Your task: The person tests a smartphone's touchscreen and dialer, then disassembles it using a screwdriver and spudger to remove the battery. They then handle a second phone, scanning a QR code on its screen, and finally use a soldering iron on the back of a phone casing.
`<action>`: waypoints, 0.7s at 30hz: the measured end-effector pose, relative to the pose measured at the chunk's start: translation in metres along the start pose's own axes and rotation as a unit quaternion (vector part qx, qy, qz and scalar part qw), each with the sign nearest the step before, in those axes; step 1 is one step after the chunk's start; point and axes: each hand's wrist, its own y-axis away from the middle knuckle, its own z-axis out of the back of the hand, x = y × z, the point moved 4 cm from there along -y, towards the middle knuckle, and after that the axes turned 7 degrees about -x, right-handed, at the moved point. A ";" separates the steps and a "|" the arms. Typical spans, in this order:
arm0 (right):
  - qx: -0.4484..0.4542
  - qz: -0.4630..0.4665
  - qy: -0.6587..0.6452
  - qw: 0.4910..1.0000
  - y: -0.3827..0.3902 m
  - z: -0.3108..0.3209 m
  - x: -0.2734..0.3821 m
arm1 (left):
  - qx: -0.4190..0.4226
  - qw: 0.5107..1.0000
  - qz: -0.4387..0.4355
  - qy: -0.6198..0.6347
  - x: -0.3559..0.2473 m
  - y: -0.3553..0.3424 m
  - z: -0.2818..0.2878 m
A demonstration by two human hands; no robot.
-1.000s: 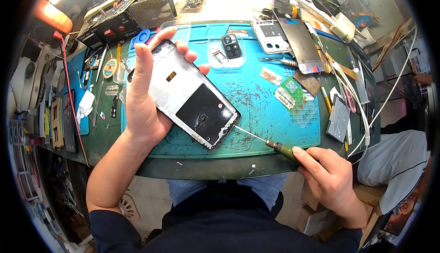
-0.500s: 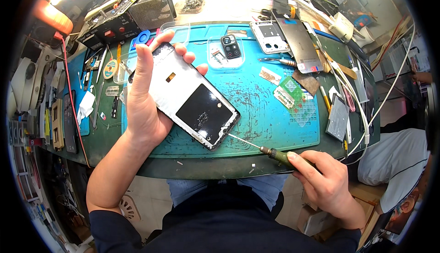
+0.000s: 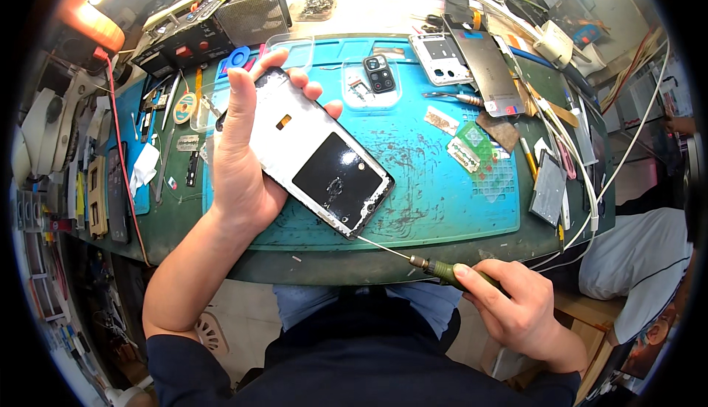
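Observation:
My left hand (image 3: 247, 164) wraps round a phone frame (image 3: 291, 141), thumb on the near-left side and fingertips curling over the far edge. Its bare face is silvery white, with a glossy black rectangle towards the lower end and ragged white residue along the rim. The frame tilts above the mat. Between thumb and fingers of my right hand (image 3: 516, 307) is a green-handled tool (image 3: 446, 270) with a thin metal shaft. The shaft's tip meets the lower corner of the frame; the tip's exact shape is too small to tell.
Beneath lies a worn blue work mat (image 3: 428, 200). A clear dish (image 3: 350, 97) with a camera module stands behind the frame. At right are phone panels (image 3: 483, 75), razor blades (image 3: 463, 156), a grey block (image 3: 549, 186) and white cables (image 3: 590, 186). Another person's leg (image 3: 634, 256) shows beside the bench.
The tool's tip has slid left along the frame's lower edge to its bottom corner. My right hand has followed slightly left. The whole view has shifted a little; the left hand keeps its grip.

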 end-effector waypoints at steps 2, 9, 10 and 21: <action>0.000 -0.003 -0.004 1.000 0.001 -0.001 0.003 | 0.002 1.000 0.003 0.009 0.001 0.001 0.001; -0.013 -0.082 -0.093 0.992 0.010 -0.005 0.011 | 0.026 0.999 -0.033 0.006 -0.002 0.010 0.010; -0.022 -0.105 -0.121 0.987 0.011 -0.004 0.010 | 0.007 0.997 -0.065 -0.042 -0.008 0.020 0.003; -0.060 -0.090 -0.049 0.993 0.022 0.006 0.001 | 0.081 0.717 -0.369 -0.586 -0.026 0.127 0.041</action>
